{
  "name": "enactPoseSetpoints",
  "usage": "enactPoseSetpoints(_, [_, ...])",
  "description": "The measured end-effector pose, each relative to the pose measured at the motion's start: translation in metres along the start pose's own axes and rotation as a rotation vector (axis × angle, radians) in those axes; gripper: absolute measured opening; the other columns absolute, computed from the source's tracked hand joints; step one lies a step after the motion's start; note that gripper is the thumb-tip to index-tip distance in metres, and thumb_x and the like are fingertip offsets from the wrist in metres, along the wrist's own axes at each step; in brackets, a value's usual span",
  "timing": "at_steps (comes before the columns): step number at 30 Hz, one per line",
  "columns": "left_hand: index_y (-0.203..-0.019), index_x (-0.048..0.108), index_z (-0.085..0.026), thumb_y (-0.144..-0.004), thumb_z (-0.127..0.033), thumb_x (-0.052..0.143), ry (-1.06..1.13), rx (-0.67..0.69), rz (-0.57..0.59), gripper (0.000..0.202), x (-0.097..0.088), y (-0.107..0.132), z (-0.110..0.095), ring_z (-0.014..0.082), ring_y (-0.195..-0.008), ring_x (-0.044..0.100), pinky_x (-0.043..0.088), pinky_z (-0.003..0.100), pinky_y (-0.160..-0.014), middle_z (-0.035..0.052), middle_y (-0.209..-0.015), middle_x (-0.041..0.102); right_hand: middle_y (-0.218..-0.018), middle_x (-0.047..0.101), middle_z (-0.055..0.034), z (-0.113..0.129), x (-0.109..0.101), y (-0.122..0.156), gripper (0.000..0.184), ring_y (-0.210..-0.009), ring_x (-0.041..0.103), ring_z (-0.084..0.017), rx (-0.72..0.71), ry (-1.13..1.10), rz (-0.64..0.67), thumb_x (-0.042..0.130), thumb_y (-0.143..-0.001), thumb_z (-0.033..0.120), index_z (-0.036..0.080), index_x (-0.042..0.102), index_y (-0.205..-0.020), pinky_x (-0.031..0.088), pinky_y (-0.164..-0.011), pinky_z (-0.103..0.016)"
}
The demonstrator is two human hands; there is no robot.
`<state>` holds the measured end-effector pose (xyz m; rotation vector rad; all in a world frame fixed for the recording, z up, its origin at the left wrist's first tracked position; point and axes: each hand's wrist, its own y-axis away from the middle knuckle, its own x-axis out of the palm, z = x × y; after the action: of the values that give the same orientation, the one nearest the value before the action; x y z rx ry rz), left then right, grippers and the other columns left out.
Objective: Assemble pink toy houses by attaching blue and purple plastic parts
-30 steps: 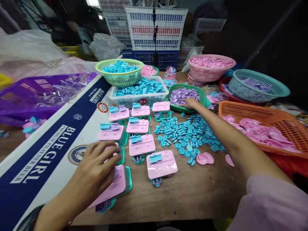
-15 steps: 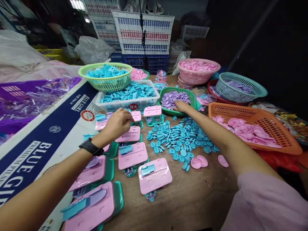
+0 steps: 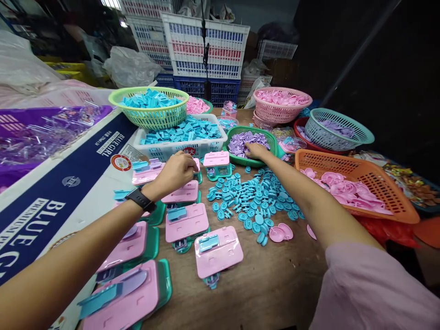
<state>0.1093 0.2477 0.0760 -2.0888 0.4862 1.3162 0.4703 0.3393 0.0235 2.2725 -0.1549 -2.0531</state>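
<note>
My left hand (image 3: 177, 172), with a black watch on its wrist, reaches over the rows of pink-and-green toy assemblies (image 3: 187, 222); its fingers are curled down on one in the far row, and I cannot make out what they pinch. My right hand (image 3: 256, 150) lies at the near rim of the green basket (image 3: 271, 137) of small purple pieces (image 3: 240, 142), fingers bent among them. A heap of round blue parts (image 3: 250, 201) lies between my arms on the wooden table.
A white tray (image 3: 165, 149) and a green basket (image 3: 149, 117) hold blue blocks. An orange basket (image 3: 357, 169) with pink pieces sits at right, pink and teal baskets behind. A cardboard box marked BLUE GIRL (image 3: 51, 192) borders the left.
My left hand went from the near pink assemblies forward to the far row. The right hand stayed at the purple pieces. My view shifted slightly.
</note>
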Motion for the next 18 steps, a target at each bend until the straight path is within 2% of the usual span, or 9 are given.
enactPoseSetpoints(4, [-0.076, 0.082, -0.018, -0.072, -0.016, 0.044, 0.021, -0.028, 0.002, 0.038, 0.004, -0.005, 0.002, 0.0272, -0.092, 0.065, 0.051, 0.040, -0.089, 0.0091, -0.089, 0.079, -0.133, 0.068, -0.0209, 0.010, -0.002, -0.017, 0.052, -0.123, 0.065, -0.033, 0.102, -0.083, -0.014, 0.073, -0.089, 0.027, 0.017, 0.062, -0.139, 0.052, -0.101, -0.040])
enactPoseSetpoints(6, [-0.075, 0.082, -0.019, -0.071, -0.016, 0.045, 0.034, -0.049, -0.001, 0.037, 0.004, -0.005, 0.002, 0.0268, -0.091, 0.066, 0.052, 0.039, -0.089, 0.0088, -0.089, 0.079, -0.126, 0.071, -0.0201, 0.014, -0.003, -0.022, 0.045, -0.119, 0.067, -0.032, 0.129, -0.147, -0.034, 0.076, -0.084, 0.023, 0.015, 0.069, -0.127, 0.052, -0.100, -0.038])
enactPoseSetpoints(10, [-0.072, 0.081, -0.020, -0.069, -0.014, 0.048, 0.097, -0.105, -0.052, 0.034, -0.002, -0.005, 0.007, 0.0269, -0.089, 0.067, 0.052, 0.037, -0.089, 0.0079, -0.088, 0.079, -0.113, 0.074, -0.0188, 0.009, -0.012, -0.020, 0.026, -0.110, 0.068, -0.029, 0.121, -0.330, -0.152, 0.064, -0.087, 0.019, 0.009, 0.075, -0.109, 0.053, -0.094, -0.034])
enactPoseSetpoints(13, [-0.071, 0.081, -0.020, -0.068, -0.012, 0.051, 0.220, -0.210, -0.092, 0.031, -0.006, -0.009, 0.010, 0.0251, -0.083, 0.068, 0.053, 0.035, -0.085, 0.0066, -0.084, 0.078, -0.107, 0.074, -0.0132, 0.005, -0.025, -0.008, 0.035, -0.093, 0.069, -0.022, 0.082, -0.478, -0.252, 0.051, -0.093, 0.026, 0.009, 0.072, -0.116, 0.055, -0.078, -0.029])
enactPoseSetpoints(15, [-0.077, 0.081, -0.017, -0.071, -0.011, 0.055, 0.363, -0.295, -0.116, 0.027, -0.006, -0.015, 0.009, 0.0233, -0.081, 0.069, 0.053, 0.033, -0.083, 0.0066, -0.084, 0.078, -0.101, 0.073, -0.0089, 0.010, -0.036, 0.004, 0.038, -0.077, 0.064, -0.017, 0.013, -0.722, -0.299, 0.051, -0.092, 0.033, 0.012, 0.070, -0.117, 0.051, -0.061, -0.024])
enactPoseSetpoints(18, [-0.099, 0.078, -0.013, -0.079, -0.013, 0.065, 0.734, -0.391, -0.148, 0.024, -0.001, -0.030, -0.001, 0.0209, -0.082, 0.070, 0.054, 0.031, -0.081, 0.0085, -0.088, 0.077, -0.088, 0.067, -0.0029, 0.035, -0.048, 0.024, 0.036, -0.059, 0.051, -0.011, -0.198, -1.276, -0.252, 0.069, -0.075, 0.041, 0.016, 0.069, -0.100, 0.039, -0.046, -0.020])
